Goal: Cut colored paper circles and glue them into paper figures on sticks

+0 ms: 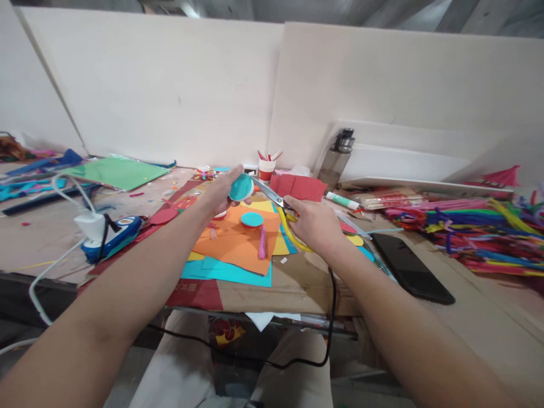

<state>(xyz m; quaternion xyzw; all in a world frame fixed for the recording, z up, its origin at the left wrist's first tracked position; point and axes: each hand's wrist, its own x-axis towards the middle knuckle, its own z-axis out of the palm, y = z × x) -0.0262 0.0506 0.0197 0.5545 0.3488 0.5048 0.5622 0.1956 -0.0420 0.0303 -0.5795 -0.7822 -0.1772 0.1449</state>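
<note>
My left hand (225, 184) is closed around a small round cup-like piece (241, 188) with a teal face and white edge, held above the table. My right hand (317, 221) grips scissors with yellow handles (292, 233). Their metal blades (267, 192) point left, with the tips close to the rim of the round piece; whether they touch it I cannot tell. Beneath the hands, another teal-topped round piece (252, 219) rests on orange paper (232, 246), beside a pink-purple stick-shaped item (262, 243). Teal paper (238, 275) lies under the orange.
A phone (412, 269) and a heap of colourful pipe cleaners (471, 232) lie right. Behind stand a bottle (337, 163) and a cup with sticks (267, 169), near red paper (297, 187) and a glue stick (342, 200). At left are a blue power strip (113, 238) and green sheets (117, 173).
</note>
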